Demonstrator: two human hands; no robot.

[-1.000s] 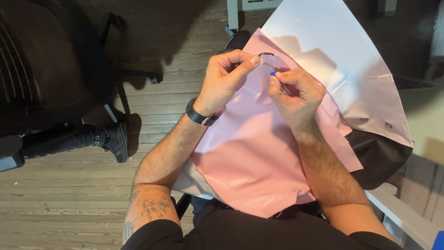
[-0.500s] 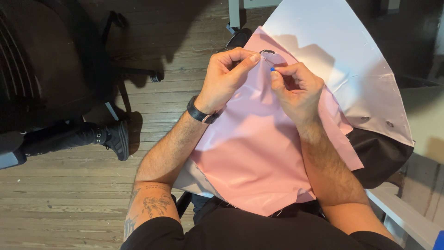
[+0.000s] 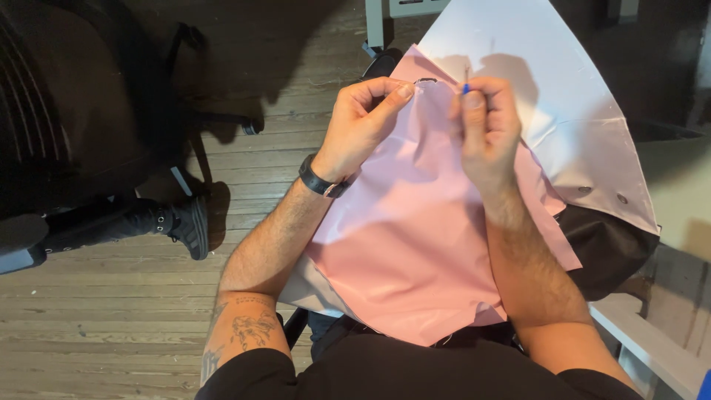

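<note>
Risk, as I judge it: the small blue-tipped pin may prick my thumb or slip from my pinch, since the pink sheet draped over my lap is slack. My left hand pinches the sheet's top edge, fingers closed on it. My right hand, just beside it above that edge, grips the pin, fingers curled shut, wrist raised.

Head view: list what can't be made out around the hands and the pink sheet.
- Small blue-tipped thing pinched by the right hand: too small, fingers cover most.
- Dark loop at the pink sheet edge by the left hand: too small.
- White sheet: top cut off by the frame.
</note>
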